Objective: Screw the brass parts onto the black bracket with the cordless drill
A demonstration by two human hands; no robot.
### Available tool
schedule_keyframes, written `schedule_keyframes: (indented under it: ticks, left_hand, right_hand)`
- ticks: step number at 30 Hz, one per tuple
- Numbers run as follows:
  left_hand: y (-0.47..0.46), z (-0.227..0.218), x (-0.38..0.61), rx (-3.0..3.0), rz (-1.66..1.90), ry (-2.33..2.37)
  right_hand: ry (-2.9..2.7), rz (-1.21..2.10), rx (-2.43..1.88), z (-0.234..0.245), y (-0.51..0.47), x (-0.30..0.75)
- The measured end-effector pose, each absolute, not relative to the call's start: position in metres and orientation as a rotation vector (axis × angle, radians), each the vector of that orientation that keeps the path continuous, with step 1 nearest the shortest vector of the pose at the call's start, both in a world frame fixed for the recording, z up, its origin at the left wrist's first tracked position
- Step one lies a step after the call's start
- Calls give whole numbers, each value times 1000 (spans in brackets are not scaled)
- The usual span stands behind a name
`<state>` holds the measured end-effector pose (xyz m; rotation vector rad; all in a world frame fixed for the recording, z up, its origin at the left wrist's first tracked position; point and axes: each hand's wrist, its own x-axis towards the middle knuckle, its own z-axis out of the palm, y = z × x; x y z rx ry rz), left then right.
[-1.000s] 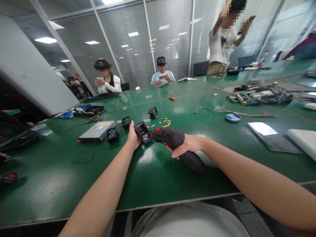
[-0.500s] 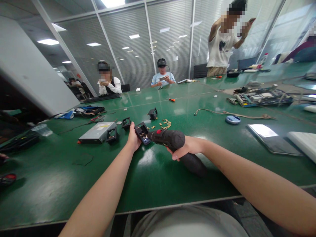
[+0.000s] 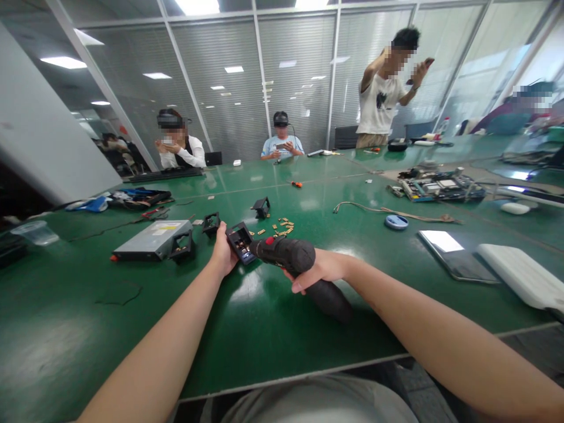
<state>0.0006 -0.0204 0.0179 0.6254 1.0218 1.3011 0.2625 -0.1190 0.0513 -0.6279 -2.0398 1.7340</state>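
In my left hand (image 3: 224, 251) is a small black plastic housing (image 3: 238, 234), tilted, with its hollow side showing and brassy metal parts inside. My right hand (image 3: 314, 271) grips a black cordless screwdriver (image 3: 288, 254) with a red button, its nose pointing left at the housing. Whether the bit touches a part inside cannot be made out. Just beyond lie several small brass-coloured metal pieces (image 3: 286, 224) on the green table (image 3: 247, 335). Similar black plastic housings stand nearby: one (image 3: 261, 207) behind the pieces, one (image 3: 211, 223) left of my left hand, and another (image 3: 182, 245) by a silver drive.
The silver disc drive (image 3: 152, 238) lies to the left, with a clear plastic cup (image 3: 37, 232) beyond it. On the right are a blue round lid (image 3: 396, 222), a dark tablet-like slab (image 3: 458, 255), a white box (image 3: 520, 273) and a circuit board (image 3: 438, 185). Several people are across the table.
The whole view has shifted a little, so table items appear farther left. Both hands keep their hold, with the screwdriver still pointed at the housing.
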Motion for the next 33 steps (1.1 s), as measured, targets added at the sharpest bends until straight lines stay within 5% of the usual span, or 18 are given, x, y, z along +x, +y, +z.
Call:
schedule_keyframes:
  ticks: [33]
  left_hand:
    - [-20, 13, 1, 657, 1305, 992]
  right_hand:
    - [-2101, 1676, -706, 58, -123, 264]
